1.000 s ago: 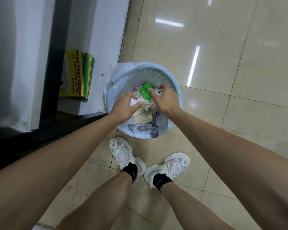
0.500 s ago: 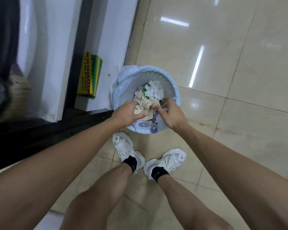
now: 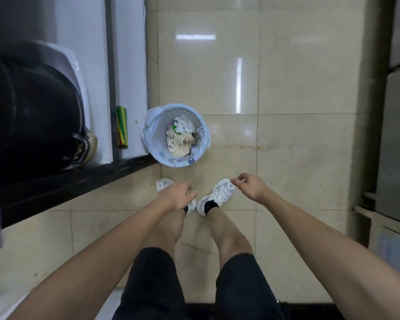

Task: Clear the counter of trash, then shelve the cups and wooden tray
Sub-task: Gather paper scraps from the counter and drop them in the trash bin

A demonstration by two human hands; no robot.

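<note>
Trash [image 3: 181, 137] sitting heaped in bin [image 3: 153, 125] on floor [image 3: 298, 144], beside counter edge [image 3: 79, 181]. Left hand [image 3: 178, 197], right hand [image 3: 251, 187] hanging loose, fingers curled, gripping nothing, well short of bin, over shoes [image 3: 219, 195].

Bare forearms, no sleeves. Black knee-length shorts [image 3: 245, 280], black ankle socks [image 3: 211, 207] and white mesh sneakers [image 3: 219, 195] (grey panels).

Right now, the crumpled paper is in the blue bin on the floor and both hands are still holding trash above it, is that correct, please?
Not quite. The crumpled paper does lie in the blue bin on the floor, but the head view shows the left hand and right hand empty, nearer the person than the bin, over the shoes, not above it.
</note>
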